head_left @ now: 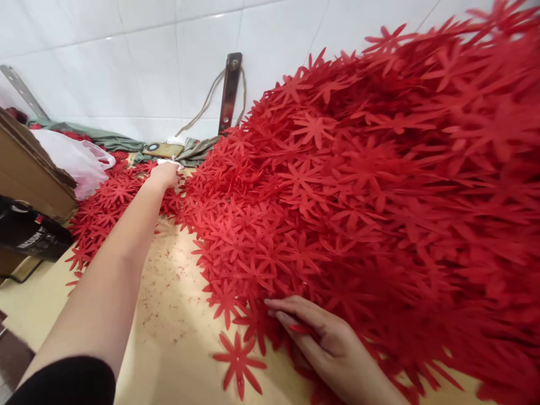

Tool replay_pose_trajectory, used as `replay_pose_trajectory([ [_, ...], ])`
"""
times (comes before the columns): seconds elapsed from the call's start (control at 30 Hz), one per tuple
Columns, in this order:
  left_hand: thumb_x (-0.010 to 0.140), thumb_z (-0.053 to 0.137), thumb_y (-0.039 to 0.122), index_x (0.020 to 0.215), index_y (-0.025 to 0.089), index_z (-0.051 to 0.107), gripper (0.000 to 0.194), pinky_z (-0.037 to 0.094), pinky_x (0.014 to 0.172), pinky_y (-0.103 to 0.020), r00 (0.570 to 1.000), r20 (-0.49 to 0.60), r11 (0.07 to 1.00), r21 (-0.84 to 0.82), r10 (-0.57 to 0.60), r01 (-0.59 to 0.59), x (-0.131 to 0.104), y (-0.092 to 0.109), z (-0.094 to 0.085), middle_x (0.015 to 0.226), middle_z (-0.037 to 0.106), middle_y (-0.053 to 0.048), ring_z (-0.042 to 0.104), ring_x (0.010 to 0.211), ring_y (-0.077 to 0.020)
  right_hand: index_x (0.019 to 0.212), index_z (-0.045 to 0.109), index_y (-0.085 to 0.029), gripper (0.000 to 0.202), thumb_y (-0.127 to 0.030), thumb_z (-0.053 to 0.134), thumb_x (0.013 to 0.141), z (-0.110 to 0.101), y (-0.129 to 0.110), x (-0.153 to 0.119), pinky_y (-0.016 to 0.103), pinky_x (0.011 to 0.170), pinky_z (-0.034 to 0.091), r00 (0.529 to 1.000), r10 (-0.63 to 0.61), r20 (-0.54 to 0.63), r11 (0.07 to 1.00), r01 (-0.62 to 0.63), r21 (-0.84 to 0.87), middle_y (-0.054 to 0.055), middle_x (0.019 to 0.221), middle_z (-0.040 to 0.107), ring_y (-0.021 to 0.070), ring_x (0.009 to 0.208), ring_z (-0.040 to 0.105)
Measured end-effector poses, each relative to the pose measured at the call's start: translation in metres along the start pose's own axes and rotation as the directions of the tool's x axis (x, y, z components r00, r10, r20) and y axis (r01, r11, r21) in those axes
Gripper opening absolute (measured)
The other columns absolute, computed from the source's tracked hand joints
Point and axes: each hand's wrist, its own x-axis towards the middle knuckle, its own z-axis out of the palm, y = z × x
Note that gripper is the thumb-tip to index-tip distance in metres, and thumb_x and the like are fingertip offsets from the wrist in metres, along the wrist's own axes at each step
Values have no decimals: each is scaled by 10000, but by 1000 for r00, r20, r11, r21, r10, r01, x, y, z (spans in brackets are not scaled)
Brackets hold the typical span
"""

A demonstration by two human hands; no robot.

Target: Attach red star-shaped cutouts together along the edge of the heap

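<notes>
My left hand reaches far out to the back of the table, at the edge of the red flower pieces. Its fingers look curled, mostly hidden, by a crumpled white thing whose kind I cannot make out. My right hand is at the front of the big heap of red flower-shaped cutouts. Thumb and forefinger are close together, and a red cutout shows between the fingers. A single red flower cutout lies flat on the table just left of this hand.
A smaller pile of red cutouts lies left, beside a white plastic bag, a cardboard box and a black vacuum container. Green cloth and a metal bracket are by the tiled wall. Red crumbs dot the table.
</notes>
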Motion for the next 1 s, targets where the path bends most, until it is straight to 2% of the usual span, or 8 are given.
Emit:
replay_pose_trajectory([
  [0.1,808,494,420,1357,193,491,594,410,1037,-461,999,38,999,37,-38,37,12,1,13,1413,482,-180,478,1280,-353,878,732,-195,249,-205,486,843,1,0,1,160,620,556,1000,4,6,1000,-4,15,55,749,718,118,689,700],
  [0.17,803,474,508,1364,217,485,633,411,1029,-489,996,62,995,74,-66,61,15,-3,13,1445,437,-182,465,1286,-375,874,732,-197,250,-206,484,845,1,1,1,161,613,553,1000,13,7,1000,-14,21,52,739,712,116,676,694],
  [0.23,791,475,529,1338,236,518,622,424,1022,-466,992,109,989,139,-64,48,13,-7,8,1418,478,-158,501,1252,-355,870,732,-198,247,-213,486,846,1,2,1,163,604,551,1000,23,5,1000,-23,19,56,752,715,120,686,696],
  [0.4,718,572,316,1250,275,599,534,456,984,-388,987,157,971,236,-17,-21,-9,-13,-5,1306,598,-98,574,1157,-297,862,726,-196,248,-224,481,843,0,1,-1,168,595,545,1000,22,4,999,-22,31,51,735,708,117,666,688],
  [0.53,717,531,244,1210,328,618,508,462,949,-330,987,127,958,254,100,-130,-32,-17,-5,1253,626,-60,595,1118,-257,862,723,-190,242,-232,486,834,1,0,-1,193,631,549,999,41,17,999,-42,34,47,728,701,119,660,676],
  [0.7,708,488,165,1183,316,645,522,463,916,-286,971,162,946,245,178,-214,-60,-18,-2,1191,666,-47,621,1066,-235,887,718,-180,249,-259,488,833,3,1,-3,250,718,554,996,79,43,996,-80,29,68,813,720,148,755,689],
  [0.9,700,552,266,1097,265,697,422,457,951,-382,974,226,971,228,14,-67,-75,-6,-19,1165,688,-83,613,1094,-300,898,710,-176,239,-246,494,823,6,4,-5,264,743,546,996,73,42,997,-74,32,68,837,720,148,775,680],
  [1.0,743,528,351,1091,215,698,409,422,1002,-411,991,133,979,205,-31,3,-68,4,-25,1182,676,-112,588,1139,-311,893,712,-171,239,-244,498,816,6,4,-5,274,745,546,997,78,28,996,-79,41,72,835,723,151,766,680],
])
